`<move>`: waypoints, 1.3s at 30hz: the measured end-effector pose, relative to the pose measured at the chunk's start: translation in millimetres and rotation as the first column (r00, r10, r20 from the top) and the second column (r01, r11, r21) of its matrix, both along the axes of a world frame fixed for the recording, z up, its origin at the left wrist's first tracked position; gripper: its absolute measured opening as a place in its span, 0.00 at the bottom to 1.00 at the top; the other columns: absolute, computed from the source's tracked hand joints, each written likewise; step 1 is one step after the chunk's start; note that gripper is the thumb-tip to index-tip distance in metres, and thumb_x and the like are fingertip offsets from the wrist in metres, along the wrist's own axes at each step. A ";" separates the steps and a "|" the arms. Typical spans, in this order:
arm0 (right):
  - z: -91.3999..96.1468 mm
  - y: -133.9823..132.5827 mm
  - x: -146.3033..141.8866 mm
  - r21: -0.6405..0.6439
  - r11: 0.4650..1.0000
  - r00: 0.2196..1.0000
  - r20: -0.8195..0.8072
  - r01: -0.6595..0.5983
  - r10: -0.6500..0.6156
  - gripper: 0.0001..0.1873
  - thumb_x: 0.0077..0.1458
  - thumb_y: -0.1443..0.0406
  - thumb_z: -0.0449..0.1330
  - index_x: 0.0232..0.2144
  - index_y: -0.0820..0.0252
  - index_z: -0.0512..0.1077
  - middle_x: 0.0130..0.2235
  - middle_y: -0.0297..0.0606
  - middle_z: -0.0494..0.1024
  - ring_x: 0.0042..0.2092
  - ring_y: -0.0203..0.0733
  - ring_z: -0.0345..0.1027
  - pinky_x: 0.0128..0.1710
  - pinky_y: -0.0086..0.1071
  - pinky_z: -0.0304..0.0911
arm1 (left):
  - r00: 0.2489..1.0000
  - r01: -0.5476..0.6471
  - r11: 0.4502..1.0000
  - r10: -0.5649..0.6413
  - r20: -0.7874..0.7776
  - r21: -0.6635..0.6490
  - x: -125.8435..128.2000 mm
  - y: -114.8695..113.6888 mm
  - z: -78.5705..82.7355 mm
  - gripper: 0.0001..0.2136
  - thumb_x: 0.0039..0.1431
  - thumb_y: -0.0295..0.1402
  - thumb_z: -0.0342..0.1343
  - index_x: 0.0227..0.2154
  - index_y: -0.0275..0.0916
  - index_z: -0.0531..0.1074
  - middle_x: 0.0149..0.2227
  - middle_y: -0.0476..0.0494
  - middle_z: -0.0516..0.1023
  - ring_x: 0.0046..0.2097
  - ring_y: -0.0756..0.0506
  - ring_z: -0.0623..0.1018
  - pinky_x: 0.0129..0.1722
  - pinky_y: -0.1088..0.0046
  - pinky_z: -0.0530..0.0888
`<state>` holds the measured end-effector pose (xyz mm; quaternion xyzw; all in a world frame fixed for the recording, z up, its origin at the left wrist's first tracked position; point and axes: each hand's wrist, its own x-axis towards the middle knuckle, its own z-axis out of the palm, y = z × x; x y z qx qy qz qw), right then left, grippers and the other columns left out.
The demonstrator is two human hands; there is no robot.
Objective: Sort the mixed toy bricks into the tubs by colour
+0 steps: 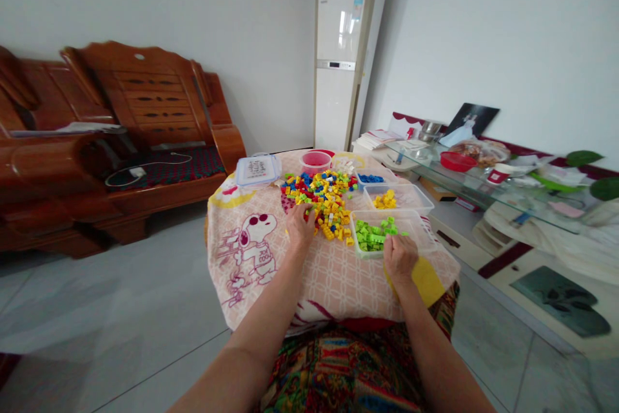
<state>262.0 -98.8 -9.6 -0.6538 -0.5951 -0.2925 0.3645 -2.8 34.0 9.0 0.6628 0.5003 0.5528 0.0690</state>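
Note:
A heap of mixed toy building bricks (329,197), in yellow, red, blue, green and white, lies on a cloth-covered table. At its near left edge is my left hand (300,225), fingers curled and closed at the bricks; what they hold, if anything, is too small to make out. My right hand (400,257) is closed at the near right corner of a clear plastic box (356,242) containing light green bricks (371,236). Its fingertips are mostly hidden, so whatever is in them cannot be made out. Behind that box stand a box of yellow bricks (385,200) and one of blue bricks (370,178).
A pink round tub (316,162) and a pale lidded container (258,169) stand at the table's back. To the right is a cluttered glass-topped cabinet (488,191). A wooden sofa (145,104) stands left, a tall white air conditioner (338,46) behind.

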 end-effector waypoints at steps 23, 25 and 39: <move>1.4 0.2 -0.6 0.014 1.000 1.000 0.001 -0.001 0.001 0.21 0.68 0.64 0.49 0.22 0.56 0.67 0.25 0.40 0.72 0.31 0.44 0.61 0.37 0.37 0.50 | 0.999 0.016 0.998 -0.019 -0.049 -0.065 9.5 6.5 -6.1 0.13 0.60 0.24 0.52 0.42 0.39 0.80 0.45 0.39 0.82 0.49 0.41 0.80 0.54 0.62 0.75; 1.0 0.5 -0.2 0.011 1.000 1.000 -0.001 -0.001 0.001 0.21 0.68 0.64 0.49 0.21 0.55 0.67 0.24 0.40 0.72 0.31 0.45 0.61 0.37 0.37 0.50 | 0.996 -0.073 0.988 0.065 -0.060 -0.138 -2.3 13.2 -4.0 0.15 0.57 0.23 0.51 0.42 0.39 0.80 0.45 0.39 0.82 0.51 0.40 0.80 0.56 0.61 0.74; 1.4 0.2 -0.3 0.024 1.000 0.999 0.034 0.018 -0.019 0.22 0.69 0.65 0.49 0.22 0.56 0.67 0.25 0.40 0.73 0.32 0.45 0.62 0.37 0.37 0.51 | 0.965 -0.181 0.929 0.105 -0.241 -0.322 -9.9 16.8 -5.2 0.11 0.58 0.28 0.58 0.42 0.41 0.82 0.46 0.38 0.84 0.53 0.37 0.78 0.59 0.55 0.68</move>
